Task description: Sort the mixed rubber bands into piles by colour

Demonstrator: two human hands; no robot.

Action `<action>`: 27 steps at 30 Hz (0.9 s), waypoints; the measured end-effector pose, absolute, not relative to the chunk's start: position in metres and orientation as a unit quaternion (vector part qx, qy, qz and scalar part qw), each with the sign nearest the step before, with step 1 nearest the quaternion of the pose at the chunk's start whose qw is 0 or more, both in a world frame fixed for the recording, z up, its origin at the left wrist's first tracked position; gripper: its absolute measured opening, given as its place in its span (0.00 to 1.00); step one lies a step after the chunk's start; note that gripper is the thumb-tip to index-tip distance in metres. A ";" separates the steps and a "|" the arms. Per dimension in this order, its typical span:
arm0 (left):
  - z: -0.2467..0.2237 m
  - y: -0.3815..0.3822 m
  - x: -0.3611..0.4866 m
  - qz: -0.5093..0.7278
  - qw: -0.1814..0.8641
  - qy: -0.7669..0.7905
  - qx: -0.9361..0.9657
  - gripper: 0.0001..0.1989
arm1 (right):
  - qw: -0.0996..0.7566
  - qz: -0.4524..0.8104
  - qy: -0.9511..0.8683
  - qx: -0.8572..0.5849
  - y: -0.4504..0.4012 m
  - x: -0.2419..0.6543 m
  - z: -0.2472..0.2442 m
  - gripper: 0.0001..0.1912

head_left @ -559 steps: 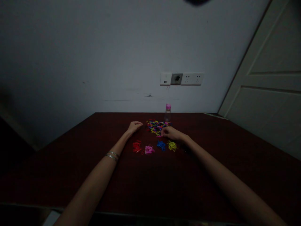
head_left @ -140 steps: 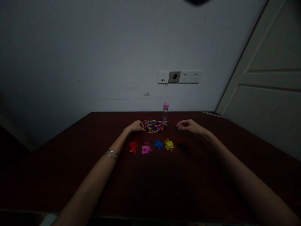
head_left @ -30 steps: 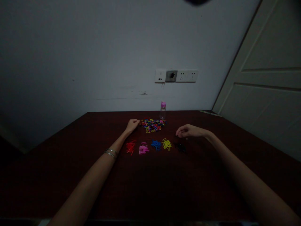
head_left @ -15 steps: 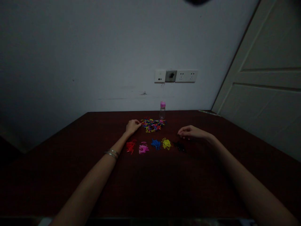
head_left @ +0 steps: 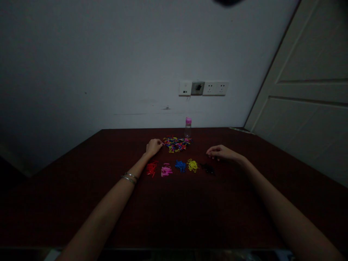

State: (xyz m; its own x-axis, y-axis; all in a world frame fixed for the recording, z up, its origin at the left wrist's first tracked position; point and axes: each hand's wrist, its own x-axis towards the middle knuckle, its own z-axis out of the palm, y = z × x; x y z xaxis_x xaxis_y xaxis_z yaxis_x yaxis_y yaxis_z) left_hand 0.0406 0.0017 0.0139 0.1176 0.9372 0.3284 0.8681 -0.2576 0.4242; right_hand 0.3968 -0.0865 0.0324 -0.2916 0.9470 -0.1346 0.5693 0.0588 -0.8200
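Observation:
A mixed heap of small coloured pieces (head_left: 177,144) lies near the back of the table. At its left edge is my left hand (head_left: 154,146), its fingertips pinched together on something too small to make out. My right hand (head_left: 219,152) rests to the right of the heap, fingers curled and close together; whether it holds anything is unclear. Nearer to me is a row of piles: red (head_left: 151,169), pink (head_left: 166,170), blue (head_left: 180,166), yellow (head_left: 193,165) and black (head_left: 208,168). The black pile lies just below my right fingertips.
A clear bottle with a pink cap (head_left: 188,127) stands right behind the heap. The dark red table (head_left: 174,214) meets a wall with a row of sockets (head_left: 203,88). A pale door (head_left: 307,90) is at the right.
The fingertips of my left hand have closed up slightly beside the heap. My right hand has hardly moved.

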 end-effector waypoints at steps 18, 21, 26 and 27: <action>0.048 -0.004 0.077 0.381 0.192 0.441 0.790 0.12 | 0.233 0.412 -0.691 -0.546 -0.085 0.398 0.029 0.15; 0.058 -0.026 0.108 0.349 0.209 0.391 0.826 0.11 | 0.234 0.410 -0.691 -0.547 -0.085 0.398 0.030 0.15; 0.065 -0.082 0.162 0.288 0.200 0.272 0.896 0.10 | 0.235 0.411 -0.692 -0.544 -0.087 0.396 0.031 0.15; 0.065 -0.094 0.170 0.261 0.189 0.252 0.912 0.10 | 0.234 0.411 -0.695 -0.541 -0.087 0.396 0.031 0.16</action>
